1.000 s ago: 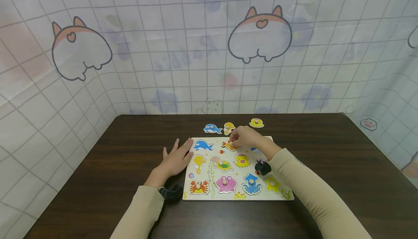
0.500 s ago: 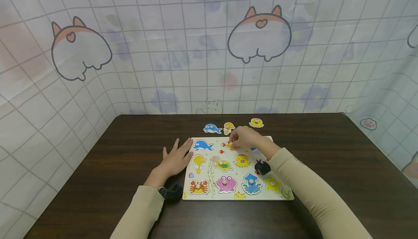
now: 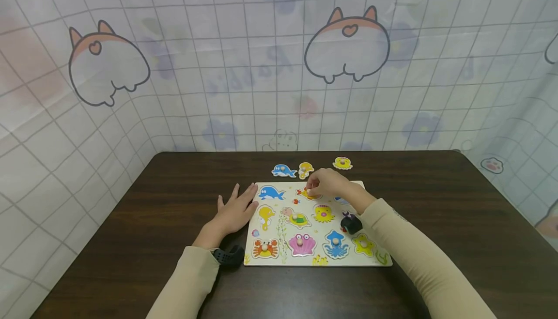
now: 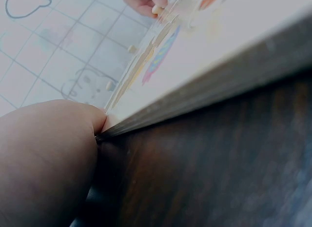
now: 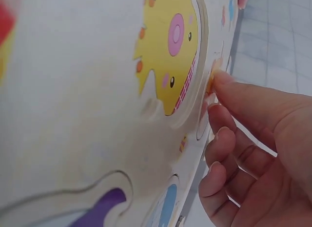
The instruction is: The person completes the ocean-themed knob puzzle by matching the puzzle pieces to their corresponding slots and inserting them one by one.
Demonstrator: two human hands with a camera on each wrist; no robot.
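Observation:
A wooden peg puzzle board with sea animals lies on the table. My right hand reaches over its back edge and pinches the knob of an orange-and-yellow fish piece with thumb and fingers. The fish lies at its picture slot; the hand partly hides it. The right wrist view shows the thumb and forefinger at the fish piece, beside the octopus slot. My left hand lies with fingers spread, its fingertips touching the board's left edge. In the left wrist view the left hand meets the board's corner.
Behind the board lie a blue whale piece, a seahorse piece and a yellow octopus piece. Several knobbed pieces sit in the board, among them a turtle, crab and squid. A patterned cloth hangs behind the table.

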